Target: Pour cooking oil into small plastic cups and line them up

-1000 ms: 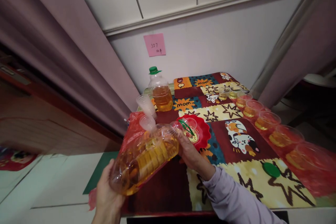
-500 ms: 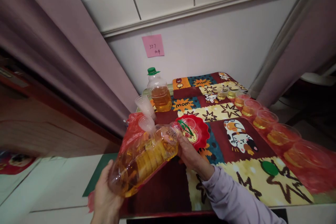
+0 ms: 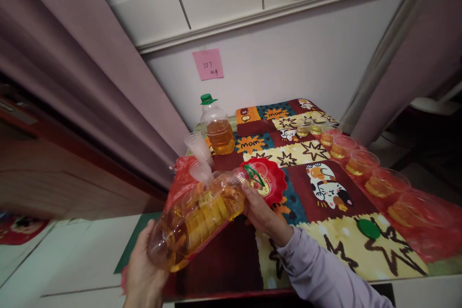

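Note:
Both hands hold a clear plastic bottle [image 3: 202, 219] of yellow oil, tilted so that its neck points up and to the right. My left hand [image 3: 144, 264] cups its base. Near the neck, my right hand [image 3: 262, 211] is wrapped around it, with some fingers hidden behind the bottle. The neck, with a green ring strap, is over a red scalloped dish [image 3: 279, 185]. A clear cup [image 3: 260, 169] appears in the dish, partly hidden by the neck. A green cap [image 3: 368, 228] lies on the mat to the right.
Along the table's right side runs a row of several clear cups [image 3: 363, 162] with yellow liquid. A second bottle [image 3: 220, 135], green-capped, stands at the back left beside stacked plastic cups [image 3: 199, 147]. Patterned mats [image 3: 321, 245] cover the table. A pink note [image 3: 208, 64] is on the wall.
The view has shifted slightly. Both hands keep their hold on the tilted bottle, with almost no visible movement.

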The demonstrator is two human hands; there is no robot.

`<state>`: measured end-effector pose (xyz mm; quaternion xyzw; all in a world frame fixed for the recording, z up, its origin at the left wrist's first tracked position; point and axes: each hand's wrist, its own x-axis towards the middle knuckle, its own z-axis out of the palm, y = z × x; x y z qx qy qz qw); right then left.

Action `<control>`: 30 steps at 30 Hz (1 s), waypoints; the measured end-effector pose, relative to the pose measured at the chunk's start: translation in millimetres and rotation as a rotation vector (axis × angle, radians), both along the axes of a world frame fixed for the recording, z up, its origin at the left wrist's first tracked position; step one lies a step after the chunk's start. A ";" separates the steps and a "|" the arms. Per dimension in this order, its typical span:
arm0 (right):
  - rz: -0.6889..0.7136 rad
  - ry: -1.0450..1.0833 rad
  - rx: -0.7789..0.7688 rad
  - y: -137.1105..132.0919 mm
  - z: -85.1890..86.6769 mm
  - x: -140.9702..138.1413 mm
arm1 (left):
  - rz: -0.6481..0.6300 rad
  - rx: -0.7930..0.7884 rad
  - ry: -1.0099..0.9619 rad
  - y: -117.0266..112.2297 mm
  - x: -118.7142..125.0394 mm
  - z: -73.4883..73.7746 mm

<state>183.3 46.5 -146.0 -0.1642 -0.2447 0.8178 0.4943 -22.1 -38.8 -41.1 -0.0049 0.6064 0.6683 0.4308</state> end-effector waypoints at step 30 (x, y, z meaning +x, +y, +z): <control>0.018 -0.009 -0.008 1.3 1.4 3.2 | -0.025 -0.003 0.013 2.4 9.2 14.0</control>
